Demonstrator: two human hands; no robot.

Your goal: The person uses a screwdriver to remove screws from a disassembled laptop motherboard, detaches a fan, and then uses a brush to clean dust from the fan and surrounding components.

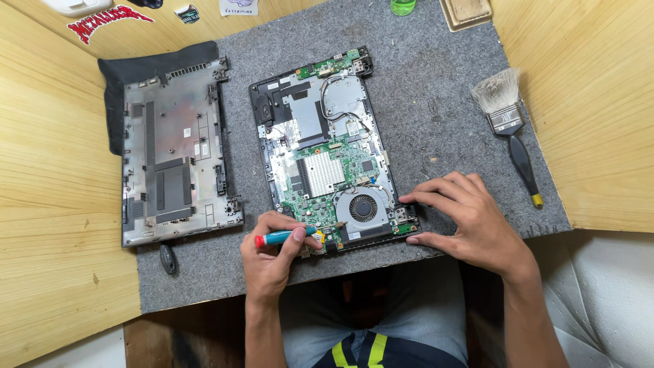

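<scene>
A wooden surface [48,204] carried a grey felt mat [436,102], and at the mat's left lay a detached laptop base cover [174,153], inside face up, its far edge resting on a black cloth [112,75]. A small dark oval object [167,259] sat on the mat just below the cover's near corner. Right of the cover, at the middle of the mat, lay the opened laptop [327,150], its green circuit board, silver heat sink and round fan [363,208] exposed. The left hand [272,255] was clenched around a screwdriver [289,236] with a teal handle and red end cap, held nearly level, its tip touching the board just left of the fan at the laptop's near edge. The right hand [477,221] gripped nothing; it lay spread, fingertips pressing the laptop's near right corner and thumb along the near edge. Further right, a paintbrush [511,133] with pale bristles and a black handle rested on the mat, well apart from the laptop. At the far edge stood a green object [402,6] and a tan tray [466,12], both partly cut off.
</scene>
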